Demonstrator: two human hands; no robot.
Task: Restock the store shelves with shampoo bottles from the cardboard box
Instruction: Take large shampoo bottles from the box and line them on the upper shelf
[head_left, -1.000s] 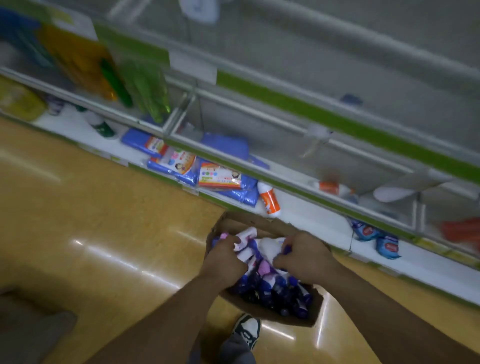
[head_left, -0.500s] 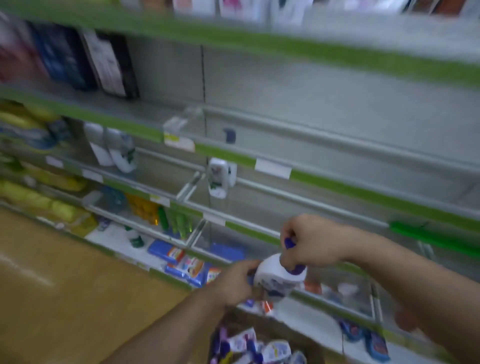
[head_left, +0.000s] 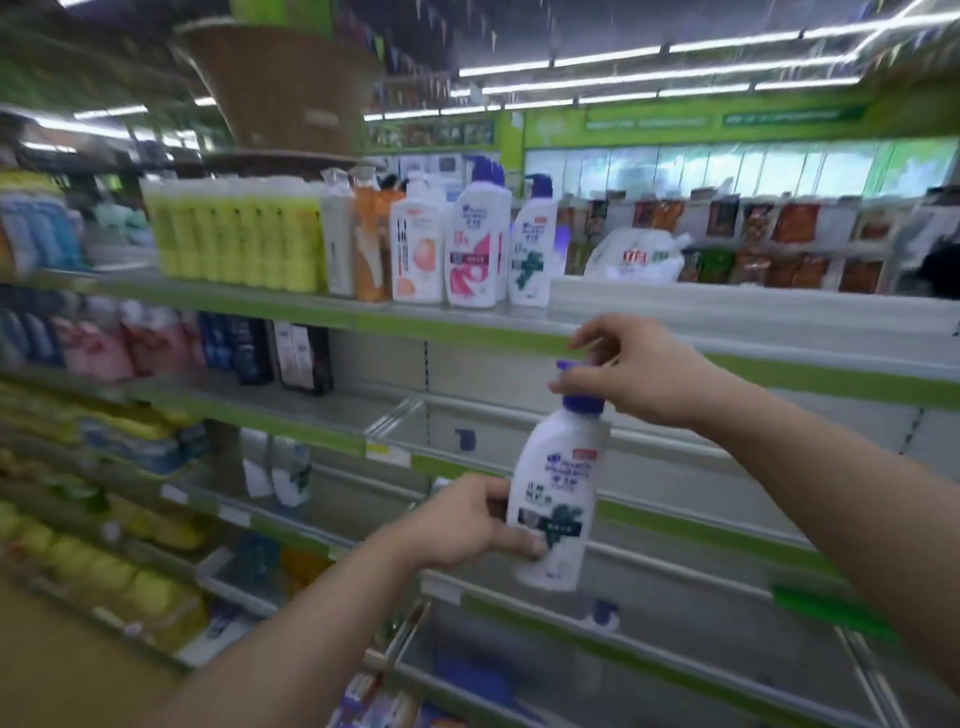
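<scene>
Two hands hold one shampoo bottle (head_left: 558, 483) in the air in front of the shelves, near the middle of the view. The left hand (head_left: 467, 525) grips the lower body from the left, its thumb lying across the front label. The right hand (head_left: 639, 374) has its fingers curled round the blue pump top. The bottle is white with a dark green leaf print, stands nearly upright with a slight lean, and touches no shelf.

Above and beyond it runs the top shelf (head_left: 727, 312), whose green front edge passes just behind the right hand. On that shelf, to the left, stand a matching leaf-print bottle (head_left: 532, 254), a pink-label bottle (head_left: 475, 249) touching it, a peach-label bottle (head_left: 415, 254), an orange bottle (head_left: 371, 244) and a long row of yellow-green bottles (head_left: 239, 234). Grey shelf board shows to the right of the leaf-print bottle. A white plastic bag (head_left: 636, 254) lies further back on the right.

A wicker basket (head_left: 280, 83) sits high on the left. One shelf down are dark boxes (head_left: 304, 356) and pink packs (head_left: 104, 343). Lower still stand white bottles (head_left: 280, 470), left of the left hand, and blurred yellow packs (head_left: 130, 571) fill the near left. Clear dividers (head_left: 400, 415) split the shelves behind the held bottle.
</scene>
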